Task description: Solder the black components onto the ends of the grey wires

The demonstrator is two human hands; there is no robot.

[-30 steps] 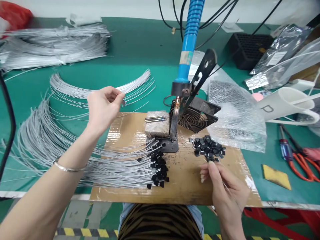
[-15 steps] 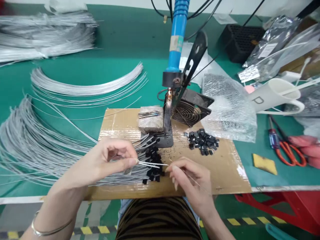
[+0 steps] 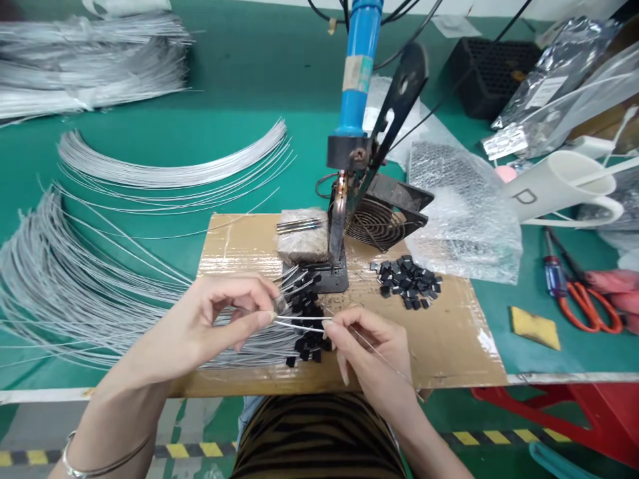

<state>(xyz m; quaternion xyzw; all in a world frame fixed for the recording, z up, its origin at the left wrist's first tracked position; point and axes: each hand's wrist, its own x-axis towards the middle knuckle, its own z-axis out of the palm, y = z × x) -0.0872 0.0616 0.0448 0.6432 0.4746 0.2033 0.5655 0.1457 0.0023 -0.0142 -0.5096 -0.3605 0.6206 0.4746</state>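
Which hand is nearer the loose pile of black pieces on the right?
Right. The right hand is just to the near left of the loose pile of black pieces; the left hand is well farther left, over the grey wires.

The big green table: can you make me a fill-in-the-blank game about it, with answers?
The left hand and right hand hold thin wires coloured ____.
The small flat pieces piled on the brown cardboard sheet are coloured ____.
The thin silver bracelet is on the ____ wrist.
The yellow rectangular sponge lies nearer the ____ hand.

Missing words: white; black; left; right.
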